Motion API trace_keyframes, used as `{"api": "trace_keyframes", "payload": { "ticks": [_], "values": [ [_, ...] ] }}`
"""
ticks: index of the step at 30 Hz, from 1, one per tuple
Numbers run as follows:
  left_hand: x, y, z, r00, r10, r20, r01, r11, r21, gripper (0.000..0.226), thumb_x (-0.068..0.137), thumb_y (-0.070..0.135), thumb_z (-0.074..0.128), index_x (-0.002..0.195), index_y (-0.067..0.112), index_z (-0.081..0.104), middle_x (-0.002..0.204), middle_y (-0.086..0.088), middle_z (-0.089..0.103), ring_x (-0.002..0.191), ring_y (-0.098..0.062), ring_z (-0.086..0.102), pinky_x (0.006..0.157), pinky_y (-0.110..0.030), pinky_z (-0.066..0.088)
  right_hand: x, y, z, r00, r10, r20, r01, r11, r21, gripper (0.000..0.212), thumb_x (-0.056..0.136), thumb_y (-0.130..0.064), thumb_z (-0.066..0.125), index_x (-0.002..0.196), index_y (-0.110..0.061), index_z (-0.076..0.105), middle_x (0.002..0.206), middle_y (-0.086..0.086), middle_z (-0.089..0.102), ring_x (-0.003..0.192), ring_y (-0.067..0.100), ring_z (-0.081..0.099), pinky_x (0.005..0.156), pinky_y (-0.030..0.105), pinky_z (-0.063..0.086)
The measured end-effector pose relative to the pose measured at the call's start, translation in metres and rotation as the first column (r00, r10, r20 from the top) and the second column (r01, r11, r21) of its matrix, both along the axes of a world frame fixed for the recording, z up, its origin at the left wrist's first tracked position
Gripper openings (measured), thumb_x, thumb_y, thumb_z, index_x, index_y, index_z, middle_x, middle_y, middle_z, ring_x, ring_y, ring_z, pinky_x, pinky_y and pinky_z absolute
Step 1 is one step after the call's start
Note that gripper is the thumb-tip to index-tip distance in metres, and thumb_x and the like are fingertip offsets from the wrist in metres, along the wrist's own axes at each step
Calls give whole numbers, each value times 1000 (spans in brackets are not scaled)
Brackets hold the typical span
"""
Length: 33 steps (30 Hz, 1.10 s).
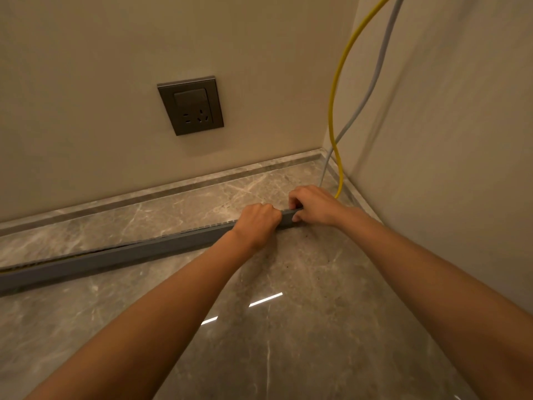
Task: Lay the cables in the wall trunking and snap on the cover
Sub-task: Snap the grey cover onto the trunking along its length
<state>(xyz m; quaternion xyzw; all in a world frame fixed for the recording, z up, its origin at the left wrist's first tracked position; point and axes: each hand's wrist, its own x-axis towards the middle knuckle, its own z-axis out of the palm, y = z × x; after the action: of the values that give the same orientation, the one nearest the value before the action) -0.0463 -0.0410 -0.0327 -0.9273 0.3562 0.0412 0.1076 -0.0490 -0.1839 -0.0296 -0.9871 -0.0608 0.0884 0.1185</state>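
Note:
A long grey slotted trunking (121, 252) lies on the marble floor, running from the left edge toward the room corner. My left hand (258, 222) is closed over its top near the right end. My right hand (313, 204) pinches the very end of the trunking with fingers curled. A yellow cable (336, 90) and a grey cable (372, 82) hang down from above along the corner and reach the floor behind my right hand. A yellowish line shows inside the trunking's top gap at the far left. Whether a cover sits on top I cannot tell.
A dark wall socket with a switch (191, 105) sits on the back wall above a marble skirting (173, 187). The right wall (447, 140) meets the back wall at the corner. Glossy marble floor (274, 327) spreads in front of the trunking.

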Motion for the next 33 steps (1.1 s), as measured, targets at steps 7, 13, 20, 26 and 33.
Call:
{"api": "trace_keyframes", "payload": {
  "ticks": [7,13,20,26,33],
  "values": [
    [-5,2,1,1000,4,16,-3,1000,-31,24,98,10,43,118,3,55,121,-15,58,107,-30,58,85,-36,48,-3,2,8,999,40,-30,-41,998,-44,20,85,-14,63,103,-6,60,116,13,62,108,29,55,87,35,42],
    [-7,1,-2,999,34,24,-32,997,-68,28,98,10,45,124,1,48,126,-16,51,113,-30,52,88,-36,48,-1,3,8,994,107,-38,-111,985,-134,18,87,-13,58,104,-7,58,117,13,61,108,29,53,90,37,40],
    [-8,-4,-3,998,11,58,-9,1000,-28,26,96,10,47,121,1,50,123,-17,55,110,-30,55,92,-36,45,-9,-2,5,998,64,-25,-65,998,-26,36,83,-15,66,114,-9,48,116,12,62,108,29,56,90,39,44],
    [-14,-4,-10,997,11,77,-9,1000,-18,26,96,8,43,121,0,48,123,-17,55,109,-31,56,90,-37,45,-15,-16,-2,991,100,-92,-111,986,-126,42,80,-23,69,118,-10,57,122,12,58,113,28,54,91,39,45],
    [-14,-6,-9,996,23,89,-16,997,-80,28,97,20,45,119,3,49,121,-15,57,106,-30,58,92,-35,41,-21,-14,-6,995,97,-30,-100,987,-123,31,87,-21,61,115,-7,61,117,15,59,111,30,53,87,36,42]
  ]
}}
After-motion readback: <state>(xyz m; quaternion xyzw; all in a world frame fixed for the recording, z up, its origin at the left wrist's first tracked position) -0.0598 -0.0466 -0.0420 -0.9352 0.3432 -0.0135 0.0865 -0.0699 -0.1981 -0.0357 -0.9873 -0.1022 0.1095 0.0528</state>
